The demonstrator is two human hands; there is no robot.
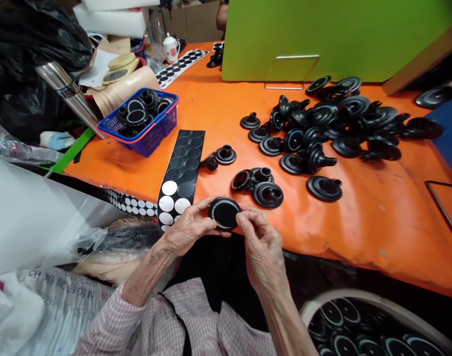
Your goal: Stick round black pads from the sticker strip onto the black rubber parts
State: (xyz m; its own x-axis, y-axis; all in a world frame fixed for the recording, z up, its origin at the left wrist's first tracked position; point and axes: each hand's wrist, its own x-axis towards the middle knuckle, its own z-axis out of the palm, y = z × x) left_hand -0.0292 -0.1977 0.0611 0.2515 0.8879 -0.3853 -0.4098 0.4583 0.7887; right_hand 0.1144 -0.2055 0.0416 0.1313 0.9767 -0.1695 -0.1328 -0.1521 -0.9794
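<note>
A black round plastic disc (225, 213) with a grey ring on its flat face rests in my left hand (190, 225), the fingers wrapped around its left side and underneath. My right hand (258, 232) is pinched at the disc's right edge, thumb and forefinger touching its face. Whether a thin sticker lies under those fingertips I cannot tell. Left of the hands, a strip of round black stickers (183, 163) hangs over the table's edge, with white circles at its lower end. Several black stemmed discs (268, 194) lie just beyond my hands.
A large pile of black stemmed discs (322, 118) spreads over the orange table (374, 207) at right. A blue basket (151, 141) with more parts stands at left. A green board (340, 39) borders the back. Below right sits a tub (314, 301) of discs.
</note>
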